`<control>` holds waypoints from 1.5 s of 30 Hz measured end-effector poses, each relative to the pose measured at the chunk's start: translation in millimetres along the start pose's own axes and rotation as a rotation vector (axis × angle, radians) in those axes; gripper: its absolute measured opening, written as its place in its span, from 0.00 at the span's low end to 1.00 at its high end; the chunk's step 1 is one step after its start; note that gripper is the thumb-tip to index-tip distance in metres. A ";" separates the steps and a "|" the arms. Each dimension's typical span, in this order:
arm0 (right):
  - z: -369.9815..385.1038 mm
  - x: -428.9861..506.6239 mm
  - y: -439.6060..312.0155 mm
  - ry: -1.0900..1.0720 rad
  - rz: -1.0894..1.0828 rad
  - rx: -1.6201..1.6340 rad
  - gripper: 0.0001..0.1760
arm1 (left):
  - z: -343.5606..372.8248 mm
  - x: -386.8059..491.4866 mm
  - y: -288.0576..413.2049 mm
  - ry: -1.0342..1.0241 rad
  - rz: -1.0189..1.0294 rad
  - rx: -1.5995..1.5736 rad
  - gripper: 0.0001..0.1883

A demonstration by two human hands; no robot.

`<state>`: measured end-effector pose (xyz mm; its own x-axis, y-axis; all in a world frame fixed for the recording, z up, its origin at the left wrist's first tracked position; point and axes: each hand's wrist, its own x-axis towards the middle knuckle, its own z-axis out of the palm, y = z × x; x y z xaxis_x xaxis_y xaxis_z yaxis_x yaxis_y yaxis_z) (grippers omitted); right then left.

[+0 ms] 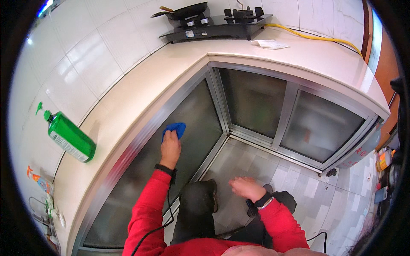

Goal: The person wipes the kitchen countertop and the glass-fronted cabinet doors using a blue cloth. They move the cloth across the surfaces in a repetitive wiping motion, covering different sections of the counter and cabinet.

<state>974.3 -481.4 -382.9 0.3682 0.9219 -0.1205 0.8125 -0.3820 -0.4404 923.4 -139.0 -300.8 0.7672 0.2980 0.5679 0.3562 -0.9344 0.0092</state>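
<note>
My left hand [170, 148] presses a blue cloth [174, 129] against the frosted glass cabinet door [195, 108] below the counter on the left. The fingers are bent over the cloth's near side. My right hand [248, 188] hangs above the tiled floor, touching nothing, its fingers partly curled. Both wrists wear dark bands. To the right of the corner, two more frosted panels [320, 123] sit in metal frames.
A green pump bottle [72, 137] and a spray bottle [41, 181] stand on the left counter [128, 92]. A gas stove [211, 28] with a black pan [189, 11], a white tissue [270, 44] and a yellow hose [310, 37] are at the back. A gas cylinder [358, 153] stands right.
</note>
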 end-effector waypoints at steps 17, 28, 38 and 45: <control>1.5 39.3 42.1 -0.030 -0.025 0.063 0.13 | 101.2 133.8 65.9 -0.050 0.113 0.052 0.10; -4.7 17.8 25.6 -0.063 0.081 0.011 0.15 | -38.0 -125.3 -49.2 -0.205 -0.020 0.089 0.17; -1.2 21.1 12.3 -0.014 0.030 0.000 0.14 | -127.5 -129.0 -58.6 0.154 -0.119 0.028 0.22; -8.7 26.5 -10.0 0.021 -0.033 0.085 0.15 | -32.8 -20.1 -15.6 0.067 0.064 0.033 0.14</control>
<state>979.8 -453.7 -374.0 0.3524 0.9319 -0.0863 0.7834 -0.3441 -0.5176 884.9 -136.8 -285.4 0.7521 0.2237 0.6200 0.3263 -0.9437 -0.0552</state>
